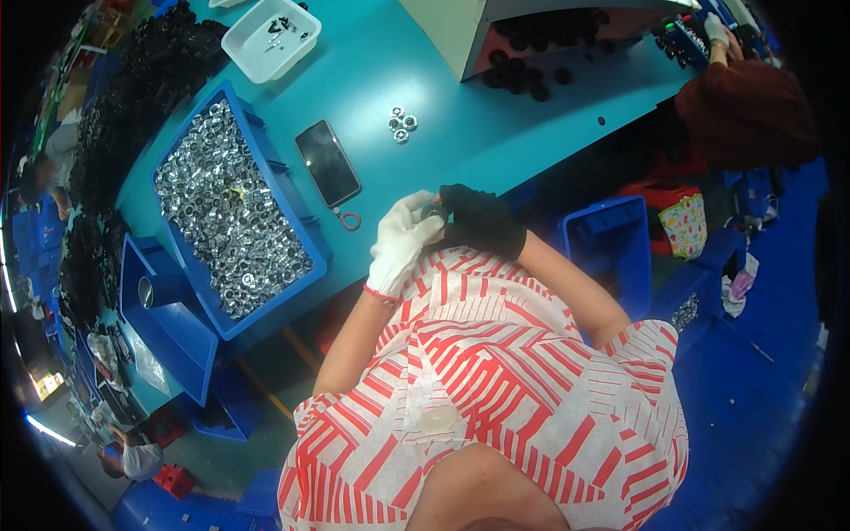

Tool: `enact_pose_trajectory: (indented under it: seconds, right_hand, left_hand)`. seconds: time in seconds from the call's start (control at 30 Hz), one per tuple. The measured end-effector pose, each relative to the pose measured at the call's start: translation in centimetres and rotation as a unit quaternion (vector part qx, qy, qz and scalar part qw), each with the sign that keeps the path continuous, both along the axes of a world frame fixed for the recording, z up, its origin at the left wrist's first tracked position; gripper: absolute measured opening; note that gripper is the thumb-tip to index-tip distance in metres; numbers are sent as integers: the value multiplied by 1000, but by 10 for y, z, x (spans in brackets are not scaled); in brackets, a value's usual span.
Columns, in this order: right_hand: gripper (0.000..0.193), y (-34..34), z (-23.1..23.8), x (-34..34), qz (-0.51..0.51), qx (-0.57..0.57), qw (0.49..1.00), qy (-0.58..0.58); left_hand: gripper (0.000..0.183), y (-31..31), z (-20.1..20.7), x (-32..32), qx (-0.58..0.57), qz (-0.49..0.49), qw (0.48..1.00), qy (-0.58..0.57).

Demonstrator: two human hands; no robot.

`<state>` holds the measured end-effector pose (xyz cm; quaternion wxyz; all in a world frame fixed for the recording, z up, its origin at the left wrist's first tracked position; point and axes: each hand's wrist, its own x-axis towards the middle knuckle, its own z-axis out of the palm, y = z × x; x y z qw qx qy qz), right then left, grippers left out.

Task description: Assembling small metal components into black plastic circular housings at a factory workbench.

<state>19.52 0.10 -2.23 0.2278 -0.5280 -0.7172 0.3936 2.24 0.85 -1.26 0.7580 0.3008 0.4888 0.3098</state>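
My left hand (403,237), in a white glove with a red cuff edge, pinches a small round metal ring part (434,212) at the table's near edge. In a black glove, my right hand (483,223) closes on the same part from the other side. The gloves partly hide the part, so its details cannot be made out. Just beyond my hands, several similar silver ring parts (402,125) sit in a tight cluster on the teal table (372,80). To the left, a large blue bin (312,257) is heaped with shiny silver rings (235,212).
A dark phone (328,164) lies between bin and cluster, with a red loop (351,220) at its lower end. A white tray (257,60) holds small parts. Black round pieces (522,75) lie under a box-like housing (447,31). A co-worker's gloved hand (715,28) shows at far right.
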Motion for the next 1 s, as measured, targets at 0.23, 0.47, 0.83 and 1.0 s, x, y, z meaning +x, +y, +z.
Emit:
enact_pose_trajectory:
  seconds: [0.23,0.47,0.83,1.0]
  right_hand:
    - [25,-2,-11,-3,53,177,981,-63]
    - [33,-4,-15,3,23,110,992,-49]
    - [35,-6,-8,6,-73,-118,973,184]
    - [46,-8,-30,19,-147,-488,656,557]
  left_hand:
    - [49,4,7,-4,7,-58,997,44]
    - [40,4,-1,-4,-37,-23,996,-73]
    - [40,-2,-10,-7,-44,61,985,-155]
    - [36,-2,-27,-11,-27,64,991,-118]
